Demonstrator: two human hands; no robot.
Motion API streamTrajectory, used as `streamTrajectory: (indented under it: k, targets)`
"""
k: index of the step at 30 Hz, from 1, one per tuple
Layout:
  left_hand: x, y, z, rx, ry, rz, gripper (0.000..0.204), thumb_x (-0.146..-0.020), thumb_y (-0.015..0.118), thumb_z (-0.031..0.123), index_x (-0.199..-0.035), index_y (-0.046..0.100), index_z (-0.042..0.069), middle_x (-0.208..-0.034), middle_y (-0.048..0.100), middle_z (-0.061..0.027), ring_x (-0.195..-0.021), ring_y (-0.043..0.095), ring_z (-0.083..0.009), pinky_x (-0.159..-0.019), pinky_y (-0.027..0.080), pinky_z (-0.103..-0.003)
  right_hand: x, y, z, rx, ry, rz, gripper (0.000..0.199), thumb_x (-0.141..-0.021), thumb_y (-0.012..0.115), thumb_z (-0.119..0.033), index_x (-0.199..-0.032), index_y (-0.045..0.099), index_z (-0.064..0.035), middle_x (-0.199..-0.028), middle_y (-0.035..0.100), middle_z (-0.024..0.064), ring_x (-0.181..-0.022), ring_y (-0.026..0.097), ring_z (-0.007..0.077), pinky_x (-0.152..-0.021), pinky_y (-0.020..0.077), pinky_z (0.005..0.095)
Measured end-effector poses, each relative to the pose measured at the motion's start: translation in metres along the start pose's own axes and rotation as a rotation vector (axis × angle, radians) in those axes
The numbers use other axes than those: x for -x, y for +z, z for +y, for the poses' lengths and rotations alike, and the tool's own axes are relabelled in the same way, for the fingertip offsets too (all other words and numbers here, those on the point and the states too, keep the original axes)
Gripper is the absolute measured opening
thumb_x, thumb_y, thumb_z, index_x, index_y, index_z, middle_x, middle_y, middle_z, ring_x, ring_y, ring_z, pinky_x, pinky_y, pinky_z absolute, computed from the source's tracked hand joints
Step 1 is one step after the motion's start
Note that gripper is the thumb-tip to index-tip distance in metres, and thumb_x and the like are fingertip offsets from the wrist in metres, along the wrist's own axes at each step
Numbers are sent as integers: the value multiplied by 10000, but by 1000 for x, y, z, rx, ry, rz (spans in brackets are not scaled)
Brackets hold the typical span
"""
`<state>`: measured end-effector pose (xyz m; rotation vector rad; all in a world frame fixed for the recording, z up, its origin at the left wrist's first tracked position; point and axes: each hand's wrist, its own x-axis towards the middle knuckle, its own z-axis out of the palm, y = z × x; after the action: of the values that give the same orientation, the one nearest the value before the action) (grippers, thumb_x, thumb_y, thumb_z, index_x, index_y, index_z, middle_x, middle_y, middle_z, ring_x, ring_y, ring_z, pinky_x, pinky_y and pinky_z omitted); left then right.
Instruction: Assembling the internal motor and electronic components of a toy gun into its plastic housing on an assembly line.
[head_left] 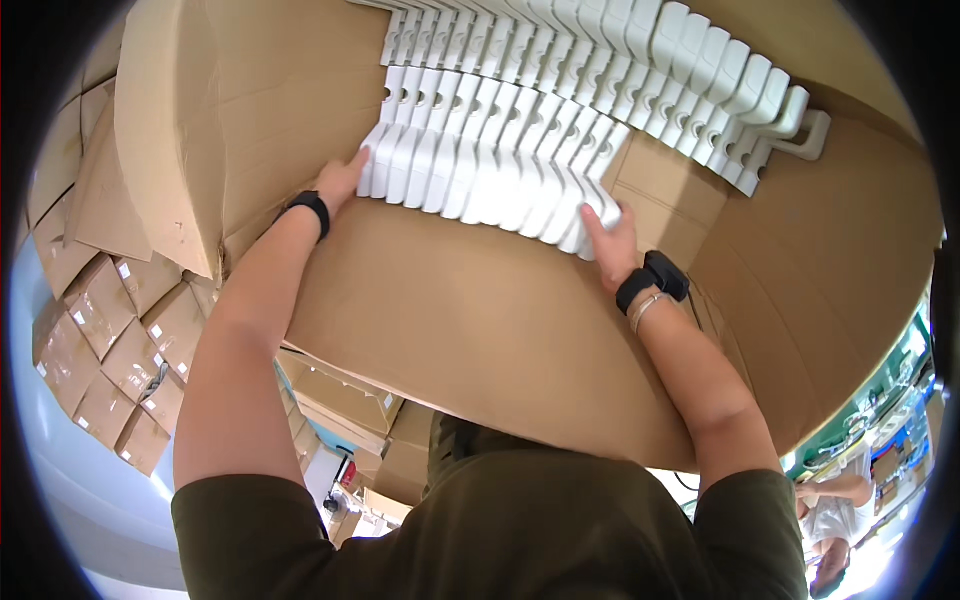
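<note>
A near row of white, bent plastic parts (470, 180) stands packed side by side in a large open cardboard box (480, 300). Each part has a rounded lower lip and a round notch higher up. My left hand (343, 180) presses against the row's left end, its fingertips partly hidden by the parts. At the right end my right hand (612, 245) grips the last parts, thumb in front and fingers behind. Between them the hands clasp the row. Behind it lies a second row of like white parts (600, 70), reaching further right, untouched by either hand.
Bare cardboard shows on the box floor (665, 195) right of the near row. Tall flaps and walls (830, 260) surround the rows. Stacked closed cartons (110, 340) stand at the left. Another person (840, 510) is at the lower right, beside a cluttered workbench.
</note>
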<state>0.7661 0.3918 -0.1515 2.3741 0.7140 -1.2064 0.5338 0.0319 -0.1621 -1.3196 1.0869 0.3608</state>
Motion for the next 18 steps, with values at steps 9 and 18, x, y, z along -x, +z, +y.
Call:
streamTrajectory:
  k: [9, 18]
  targets:
    - [5, 30, 51, 396, 140, -220, 614, -769, 680, 368, -1198, 479, -23, -1124, 573, -141, -999, 564, -236, -859, 434, -357, -20, 25, 11, -500, -19, -174, 484, -753, 711, -106, -1154, 481, 34, -1043, 596, 101, -921, 575, 172, -804, 466, 297]
    - [43, 13, 75, 449, -8, -505, 487, -818, 636, 232, -1193, 478, -35, -1154, 565, -128, -1020, 564, -239, -865, 454, -375, -1, -4, -40, -521, 271, -202, 455, -774, 688, -123, -1149, 484, 33, -1063, 585, 115, -961, 576, 202, -811, 487, 340]
